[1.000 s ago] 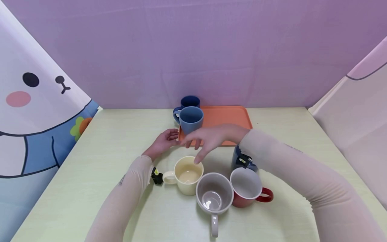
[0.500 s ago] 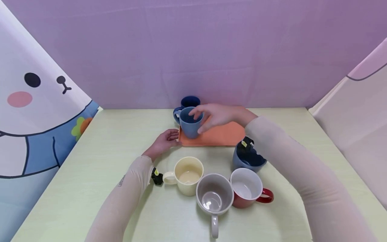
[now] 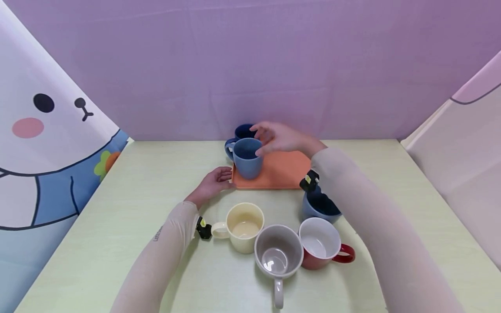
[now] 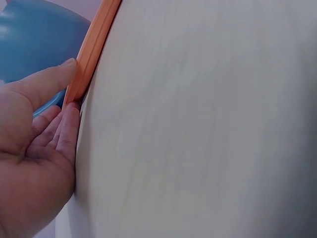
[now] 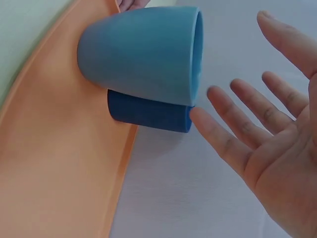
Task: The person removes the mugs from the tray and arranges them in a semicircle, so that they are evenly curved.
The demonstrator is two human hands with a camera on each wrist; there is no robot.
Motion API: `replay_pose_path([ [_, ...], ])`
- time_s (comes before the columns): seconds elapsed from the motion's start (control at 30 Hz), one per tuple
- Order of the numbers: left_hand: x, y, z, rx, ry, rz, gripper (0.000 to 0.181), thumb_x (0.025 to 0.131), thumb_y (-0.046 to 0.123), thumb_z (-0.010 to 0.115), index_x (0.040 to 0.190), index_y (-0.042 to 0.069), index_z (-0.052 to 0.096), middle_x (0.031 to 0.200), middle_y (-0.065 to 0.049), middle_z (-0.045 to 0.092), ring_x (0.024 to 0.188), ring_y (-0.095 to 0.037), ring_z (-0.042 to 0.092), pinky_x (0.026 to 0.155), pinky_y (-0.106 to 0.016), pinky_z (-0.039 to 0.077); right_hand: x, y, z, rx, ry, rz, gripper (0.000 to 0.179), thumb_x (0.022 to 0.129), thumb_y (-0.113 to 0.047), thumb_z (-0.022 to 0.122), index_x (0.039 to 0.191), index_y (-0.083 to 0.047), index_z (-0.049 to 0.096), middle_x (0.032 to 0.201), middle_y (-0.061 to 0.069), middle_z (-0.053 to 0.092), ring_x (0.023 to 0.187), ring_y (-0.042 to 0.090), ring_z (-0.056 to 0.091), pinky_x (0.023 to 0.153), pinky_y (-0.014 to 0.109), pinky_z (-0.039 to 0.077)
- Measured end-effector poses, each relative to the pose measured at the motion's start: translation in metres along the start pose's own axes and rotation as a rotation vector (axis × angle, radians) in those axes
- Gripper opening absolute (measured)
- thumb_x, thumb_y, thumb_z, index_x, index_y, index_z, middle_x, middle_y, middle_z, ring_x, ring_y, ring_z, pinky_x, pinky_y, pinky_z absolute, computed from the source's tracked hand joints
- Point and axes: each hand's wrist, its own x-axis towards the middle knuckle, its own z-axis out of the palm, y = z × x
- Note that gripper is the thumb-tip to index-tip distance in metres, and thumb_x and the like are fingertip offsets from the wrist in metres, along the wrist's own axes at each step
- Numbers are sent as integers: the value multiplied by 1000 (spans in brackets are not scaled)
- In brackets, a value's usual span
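An orange tray (image 3: 287,169) lies at the back of the table. On its left part stands a light blue mug (image 3: 248,163), with a dark blue mug (image 3: 243,130) behind it, partly covered by my right hand (image 3: 282,138). That hand is above the tray, beside the mug rims, with its fingers spread and holding nothing in the right wrist view. Its index fingertip is close to the dark blue rim; contact is unclear. My left hand (image 3: 212,184) holds the tray's near left corner, thumb on the rim and fingers against the corner in the left wrist view.
Nearer on the table stand a cream mug (image 3: 244,227), a grey mug (image 3: 278,251), a red mug (image 3: 318,243) with a white inside, and another blue mug (image 3: 320,208) partly under my right forearm. A purple cloth backdrop (image 3: 250,65) rises behind the tray.
My right hand has moved away from over the cream mug, back across the light blue mug to the mug rims at the rear. My left hand and the mugs have stayed in place.
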Motion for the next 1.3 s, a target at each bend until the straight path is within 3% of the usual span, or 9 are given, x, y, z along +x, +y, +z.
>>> replay_pose_path([
  [0.27,2,-1,-1,8,-7,-13,63,90,-4,68,144,-10,37,145,-29,45,135,-39,45,114,-43,36,10,14,5,25,72,71,78,85,-15,80,149,-4,38,147,21,42,133,38,44,108,49,43],
  [0.6,-2,1,0,17,-15,18,63,89,1,72,142,-11,40,141,-27,49,131,-36,50,111,-40,40,18,19,15,43,61,177,91,83,-26,81,155,-14,27,151,15,37,139,36,36,110,49,41],
  [0.97,0,1,1,5,-8,-8,64,90,-5,67,145,-11,36,146,-29,44,135,-39,44,115,-43,34,32,14,33,17,88,270,100,75,-21,88,154,-8,29,155,15,34,139,31,34,112,43,38],
  [1.3,0,2,2,25,0,-14,63,90,-5,68,145,-10,37,146,-28,45,135,-38,45,114,-42,36,32,19,38,-24,73,315,104,73,-27,90,155,-9,29,158,12,27,138,30,32,114,48,35],
])
